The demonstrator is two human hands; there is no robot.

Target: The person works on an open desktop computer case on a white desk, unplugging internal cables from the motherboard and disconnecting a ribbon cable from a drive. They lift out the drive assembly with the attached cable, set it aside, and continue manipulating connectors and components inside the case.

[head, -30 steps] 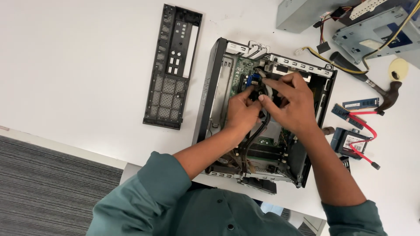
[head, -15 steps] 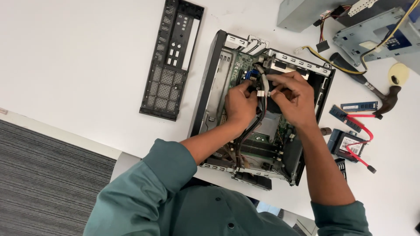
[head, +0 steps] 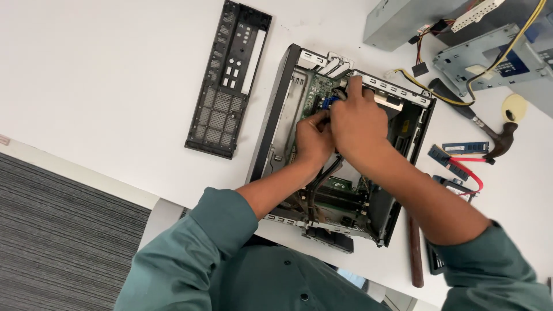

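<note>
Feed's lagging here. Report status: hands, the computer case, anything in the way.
Left hand and right hand both inside open computer case, pinching a blue connector. Black cables run under the wrists. Hammer lies apart.

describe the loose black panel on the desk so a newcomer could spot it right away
Start at the open computer case in the middle of the white table, where both hands are working. Look left of the case: the black panel lies flat and alone. Unlike anything else nearby, it is a long, thin strip with mesh grilles and rectangular cut-outs.

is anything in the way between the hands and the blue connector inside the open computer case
Nothing visible. Both the left hand and right hand are already at the blue connector inside the open case; black cables run below the hands, not between.
</note>
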